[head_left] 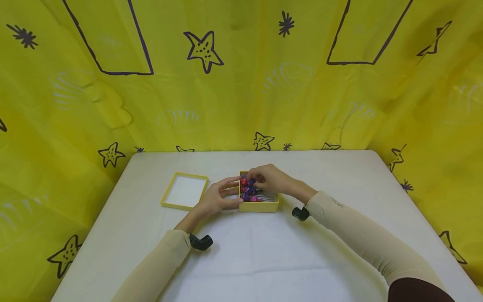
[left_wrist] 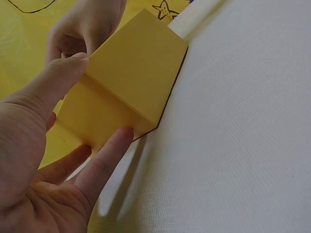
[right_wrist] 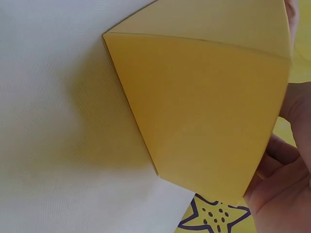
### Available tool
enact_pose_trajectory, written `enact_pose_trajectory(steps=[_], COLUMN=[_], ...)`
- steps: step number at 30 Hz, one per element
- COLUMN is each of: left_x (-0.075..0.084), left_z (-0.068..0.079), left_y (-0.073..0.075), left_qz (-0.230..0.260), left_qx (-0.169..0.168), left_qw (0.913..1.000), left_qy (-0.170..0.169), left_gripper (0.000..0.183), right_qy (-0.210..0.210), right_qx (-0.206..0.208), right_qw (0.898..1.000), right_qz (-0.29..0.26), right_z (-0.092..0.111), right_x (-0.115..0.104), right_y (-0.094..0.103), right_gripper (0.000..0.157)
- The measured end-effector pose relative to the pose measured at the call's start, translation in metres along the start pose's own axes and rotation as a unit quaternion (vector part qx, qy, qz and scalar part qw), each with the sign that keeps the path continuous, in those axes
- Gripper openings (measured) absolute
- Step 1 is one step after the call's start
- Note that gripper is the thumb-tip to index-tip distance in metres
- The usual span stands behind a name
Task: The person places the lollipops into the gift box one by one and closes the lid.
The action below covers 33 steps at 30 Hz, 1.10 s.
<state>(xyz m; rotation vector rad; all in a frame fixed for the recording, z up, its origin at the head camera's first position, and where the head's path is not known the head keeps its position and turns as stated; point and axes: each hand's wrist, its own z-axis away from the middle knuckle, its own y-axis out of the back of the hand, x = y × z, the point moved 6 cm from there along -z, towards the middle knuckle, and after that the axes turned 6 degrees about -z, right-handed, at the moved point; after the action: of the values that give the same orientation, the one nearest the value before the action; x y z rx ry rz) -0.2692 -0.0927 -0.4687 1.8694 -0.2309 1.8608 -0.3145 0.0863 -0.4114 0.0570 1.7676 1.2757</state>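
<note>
A yellow box [head_left: 258, 206], without its lid, holds several lollipops [head_left: 254, 199] with red, purple and pink wrappers; their white sticks point right. My left hand [head_left: 216, 198] holds the box at its left side. In the left wrist view, the thumb [left_wrist: 68, 70] lies at the top edge near a corner, while other fingertips press the side wall. My right hand [head_left: 272, 179] reaches over the far right rim, its fingers curled down inside at a purple-wrapped lollipop [head_left: 251, 183], which they seem to pinch. In the right wrist view the box wall [right_wrist: 204, 111] hides those fingertips.
A shallow yellow-rimmed lid [head_left: 176, 206] with a white inside lies on the white-covered table [head_left: 241, 260], left of the box and close to my left hand. Yellow curtains [head_left: 234, 105] with drawn stars stand behind the table and along both sides.
</note>
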Motion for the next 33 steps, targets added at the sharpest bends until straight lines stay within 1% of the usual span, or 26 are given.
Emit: enact_pose_trajectory(steps=[7, 14, 24, 33], left_x=[0.0017, 0.0026, 0.0014, 0.0029], left_z=[0.0016, 0.0015, 0.0008, 0.0016], left_y=[0.0001, -0.0001, 0.0000, 0.0001], left_qz=[-0.001, 0.006, 0.004, -0.014], left_qx=[0.001, 0.003, 0.003, 0.008], left_qw=[1.0000, 1.0000, 1.0000, 0.9999], left_qy=[0.001, 0.001, 0.001, 0.000], left_gripper=[0.077, 0.076, 0.076, 0.076], right_qy=[-0.001, -0.010, -0.004, -0.008], right_qx=[-0.015, -0.035, -0.028, -0.025], right_qw=[1.000, 0.999, 0.999, 0.999], right_qz=[0.025, 0.032, 0.038, 0.041], right_z=[-0.0002, 0.0004, 0.0006, 0.0008], right_x=[-0.0003, -0.0033, -0.0031, -0.0014], right_y=[-0.0039, -0.0062, -0.0079, -0.0094], right_gripper=[0.025, 0.029, 0.030, 0.030])
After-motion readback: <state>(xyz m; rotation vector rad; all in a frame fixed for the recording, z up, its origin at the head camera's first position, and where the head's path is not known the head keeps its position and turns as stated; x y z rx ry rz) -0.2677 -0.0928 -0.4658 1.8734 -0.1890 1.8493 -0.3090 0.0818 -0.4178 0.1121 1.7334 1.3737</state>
